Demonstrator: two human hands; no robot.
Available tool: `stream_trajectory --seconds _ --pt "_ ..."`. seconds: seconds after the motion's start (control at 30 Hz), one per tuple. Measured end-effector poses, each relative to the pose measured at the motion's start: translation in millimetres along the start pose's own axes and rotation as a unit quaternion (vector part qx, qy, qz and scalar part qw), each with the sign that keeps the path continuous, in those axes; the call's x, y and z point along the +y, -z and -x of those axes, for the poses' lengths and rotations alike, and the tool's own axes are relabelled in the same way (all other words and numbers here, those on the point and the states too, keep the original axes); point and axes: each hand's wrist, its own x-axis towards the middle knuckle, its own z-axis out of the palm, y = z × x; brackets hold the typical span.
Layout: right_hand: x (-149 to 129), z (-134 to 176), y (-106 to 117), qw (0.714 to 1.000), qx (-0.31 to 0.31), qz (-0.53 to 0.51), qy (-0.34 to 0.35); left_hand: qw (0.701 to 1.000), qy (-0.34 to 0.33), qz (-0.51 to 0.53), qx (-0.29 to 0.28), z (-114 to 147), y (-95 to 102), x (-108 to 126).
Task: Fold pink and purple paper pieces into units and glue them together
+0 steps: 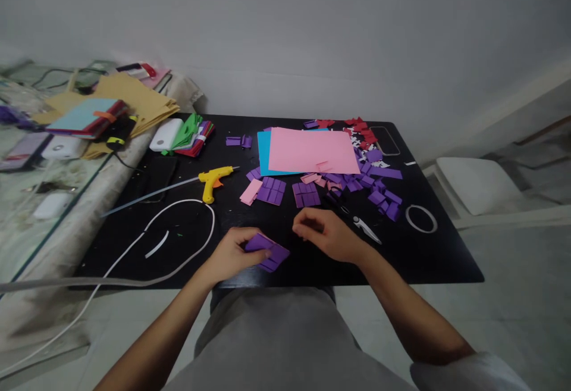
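My left hand (236, 255) is closed on a purple card (270, 258) with folded strips on its face, held tilted above the table's front edge. The thumb lies across its face. To the right, my right hand (328, 233) is held over the table with its fingers curled in a pinch; whatever may be between the fingertips is too small to make out. Beyond the hands lie two similar purple cards, one on the left (271, 191) and one on the right (306, 195). Scissors (366, 230) lie beside my right hand.
On the black table (187, 260) are a yellow glue gun (215, 181), pink sheet (312, 152), blue sheet (264, 154), purple paper pieces (379, 194), a pale ring (422, 218) and a looping white cable (213, 224). A cluttered glass table (27, 218) adjoins at left; a white stool (468, 183) stands right.
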Motion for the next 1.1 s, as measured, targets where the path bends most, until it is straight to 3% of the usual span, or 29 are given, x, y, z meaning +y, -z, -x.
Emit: stream_trajectory --seconds 0.1,0.2,0.27,0.43,0.63,0.73,0.83,1.1 --pt "0.9 -2.4 16.5 0.988 0.089 -0.126 -0.007 0.998 0.027 0.058 0.016 2.3 1.0 -3.8" --pt "3.7 -5.0 27.1 0.95 0.187 -0.249 -0.003 0.994 0.042 0.097 0.03 1.9 -0.4 -7.9" --pt "4.3 -5.1 26.1 0.934 0.208 -0.29 -0.005 0.992 0.045 0.109 0.048 0.2 -1.7 -10.5" --pt "6.2 -4.6 6.8 0.916 0.142 -0.373 -0.037 0.99 0.049 0.117 0.059 -4.1 -3.7 -14.5" --pt "13.7 -8.0 -1.7 0.839 0.029 -0.528 -0.127 0.989 0.056 0.12 0.07 -5.4 -6.0 -22.1" --pt "13.6 -8.0 -3.1 0.812 0.006 -0.567 -0.137 0.988 0.061 0.118 0.076 -3.6 -9.1 -28.1" --pt "12.2 -8.0 -6.8 0.81 0.004 -0.571 -0.132 0.989 0.066 0.109 0.079 -0.8 -13.2 -31.4" --pt "13.3 -10.1 -13.7 0.845 0.024 -0.518 -0.13 0.991 0.064 0.087 0.073 2.5 -17.6 -31.5"
